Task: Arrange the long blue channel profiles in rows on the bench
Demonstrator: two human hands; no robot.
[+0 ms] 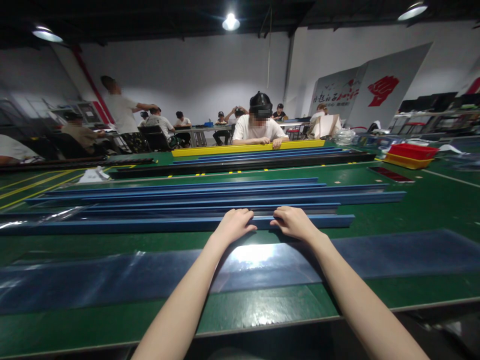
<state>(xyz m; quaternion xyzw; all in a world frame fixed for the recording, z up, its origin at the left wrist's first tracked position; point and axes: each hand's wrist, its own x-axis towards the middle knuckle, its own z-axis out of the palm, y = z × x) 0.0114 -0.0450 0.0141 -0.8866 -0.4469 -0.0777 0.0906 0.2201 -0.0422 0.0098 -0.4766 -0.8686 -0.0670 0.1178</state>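
Bare forearms, no visible sleeves.

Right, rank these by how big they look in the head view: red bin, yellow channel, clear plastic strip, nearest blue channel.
1. Clear plastic strip
2. Nearest blue channel
3. Yellow channel
4. Red bin

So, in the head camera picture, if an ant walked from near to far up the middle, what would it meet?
Shiny clear sheet, nearest blue rail, more blue rails, long black rail, thin blue strips, yellow rail, then the person in white across the table.
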